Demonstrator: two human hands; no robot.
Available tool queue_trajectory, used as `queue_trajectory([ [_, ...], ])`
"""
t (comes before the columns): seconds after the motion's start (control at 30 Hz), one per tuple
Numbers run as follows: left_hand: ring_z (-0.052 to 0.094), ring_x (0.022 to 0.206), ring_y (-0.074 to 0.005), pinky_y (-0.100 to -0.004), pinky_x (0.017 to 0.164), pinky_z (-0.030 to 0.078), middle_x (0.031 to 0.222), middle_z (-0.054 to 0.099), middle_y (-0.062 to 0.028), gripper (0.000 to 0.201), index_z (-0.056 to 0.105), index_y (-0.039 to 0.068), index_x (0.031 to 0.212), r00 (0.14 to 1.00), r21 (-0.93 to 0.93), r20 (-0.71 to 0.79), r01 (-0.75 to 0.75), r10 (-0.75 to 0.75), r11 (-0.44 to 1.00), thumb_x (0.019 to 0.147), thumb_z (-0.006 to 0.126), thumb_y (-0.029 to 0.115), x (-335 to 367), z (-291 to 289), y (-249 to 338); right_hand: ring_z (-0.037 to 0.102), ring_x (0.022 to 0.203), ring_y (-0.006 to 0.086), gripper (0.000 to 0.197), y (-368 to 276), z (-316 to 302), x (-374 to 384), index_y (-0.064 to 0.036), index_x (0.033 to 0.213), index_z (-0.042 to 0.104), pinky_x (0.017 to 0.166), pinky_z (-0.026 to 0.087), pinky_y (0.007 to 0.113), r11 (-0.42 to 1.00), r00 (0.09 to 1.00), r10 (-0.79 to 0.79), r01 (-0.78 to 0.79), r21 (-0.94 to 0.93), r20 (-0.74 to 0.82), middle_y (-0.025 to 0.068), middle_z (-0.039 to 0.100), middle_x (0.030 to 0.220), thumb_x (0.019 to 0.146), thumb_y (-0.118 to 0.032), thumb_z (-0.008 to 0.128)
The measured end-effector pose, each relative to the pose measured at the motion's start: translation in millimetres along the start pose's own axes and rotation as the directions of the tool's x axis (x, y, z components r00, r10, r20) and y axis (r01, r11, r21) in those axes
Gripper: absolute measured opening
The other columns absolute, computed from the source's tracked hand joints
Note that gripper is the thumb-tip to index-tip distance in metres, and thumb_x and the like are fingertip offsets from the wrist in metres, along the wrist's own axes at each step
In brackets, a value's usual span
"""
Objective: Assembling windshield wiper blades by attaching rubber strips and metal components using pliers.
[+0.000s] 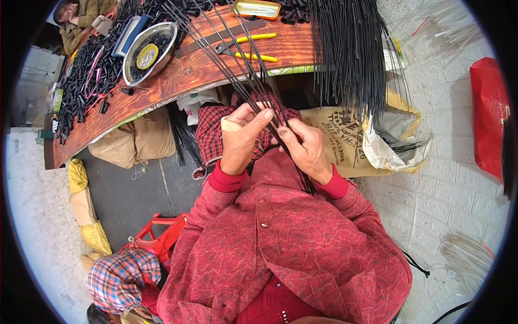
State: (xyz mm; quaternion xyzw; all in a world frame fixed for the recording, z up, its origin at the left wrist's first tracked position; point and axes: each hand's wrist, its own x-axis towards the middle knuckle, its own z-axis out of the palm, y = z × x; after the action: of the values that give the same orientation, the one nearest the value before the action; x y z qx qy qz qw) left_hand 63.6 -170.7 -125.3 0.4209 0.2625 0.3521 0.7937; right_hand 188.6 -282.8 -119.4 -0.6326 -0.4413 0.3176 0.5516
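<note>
Both my hands are in front of my chest, closed on one loose bundle of thin black rods [232, 75]. My left hand [241, 136] pinches the rods between thumb and fingers, and there is a pale wrap on its thumb side. Just beside it, my right hand [306, 146] grips the same bundle lower down, thumb on top. From the hands the rods fan out up and left over the table, while their lower ends reach my jacket. Pliers [249, 47] with yellow handles lie on the table behind the rods.
The wooden table [186, 70] carries an oval metal bowl [133, 69], many small black tubes [81, 86], a yellow tray [256, 8] and a thick sheaf of black rods [348, 54]. Below stands a paper sack [332, 135]. A red stool [162, 237] and another person [124, 275] are lower left.
</note>
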Motion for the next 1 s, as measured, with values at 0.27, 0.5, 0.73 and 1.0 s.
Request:
queue_trajectory([
  [0.27, 0.066, 0.082, -0.0118, -0.0252, 0.075, 0.054, 0.092, 0.071, -0.0075, 0.015, 0.067, -0.004, 0.104, 0.995, 0.093, -0.004, -0.098, 0.099, 0.991, 0.091, 0.071, 0.002, -17.8, 16.0, 25.0, 0.064, 0.059, 0.0121, 0.022, -24.0, -6.2, -3.7, 0.0014, 0.09, 0.064, 0.055, 0.05, 0.027, 0.989, 0.989, -0.129, 0.134, -0.068, 0.069, 0.0073, 0.07, 0.073, 0.1, -0.018, 0.059],
  [0.5, 0.065, 0.076, -0.011, -0.0245, 0.07, 0.053, 0.088, 0.068, -0.0053, 0.012, 0.067, -0.003, 0.1, 0.99, 0.094, 0.015, -0.141, 0.14, 0.986, 0.091, 0.071, 0.003, -33.1, 25.6, 35.7, 0.063, 0.057, 0.0129, 0.023, -34.4, -7.8, -11.5, 0.0015, 0.09, 0.064, 0.054, 0.05, 0.027, 0.978, 0.979, -0.185, 0.192, -0.085, 0.082, 0.0073, 0.069, 0.072, 0.1, -0.018, 0.059],
  [0.73, 0.065, 0.076, -0.0113, -0.0252, 0.069, 0.052, 0.088, 0.069, -0.0058, 0.01, 0.067, -0.001, 0.097, 0.998, -0.009, -0.039, -0.042, 0.041, 0.999, 0.092, 0.071, 0.006, -18.4, 6.9, 12.0, 0.062, 0.058, 0.0104, 0.026, -9.5, 1.1, -5.9, 0.0008, 0.089, 0.063, 0.054, 0.049, 0.027, 0.998, 0.994, -0.046, 0.049, -0.031, 0.096, 0.0056, 0.069, 0.071, 0.101, -0.021, 0.058],
  [1.0, 0.062, 0.07, -0.0074, -0.0214, 0.062, 0.048, 0.087, 0.071, -0.0031, 0.013, 0.069, 0.001, 0.097, 0.993, 0.111, -0.111, 0.04, -0.027, 0.993, 0.09, 0.073, 0.01, 21.5, -20.2, -15.8, 0.064, 0.053, 0.0179, 0.028, 20.1, 10.3, 20.5, -0.0017, 0.08, 0.06, 0.05, 0.048, 0.033, 0.995, 0.993, 0.062, -0.053, -0.09, 0.101, 0.0115, 0.068, 0.066, 0.099, -0.023, 0.058],
])
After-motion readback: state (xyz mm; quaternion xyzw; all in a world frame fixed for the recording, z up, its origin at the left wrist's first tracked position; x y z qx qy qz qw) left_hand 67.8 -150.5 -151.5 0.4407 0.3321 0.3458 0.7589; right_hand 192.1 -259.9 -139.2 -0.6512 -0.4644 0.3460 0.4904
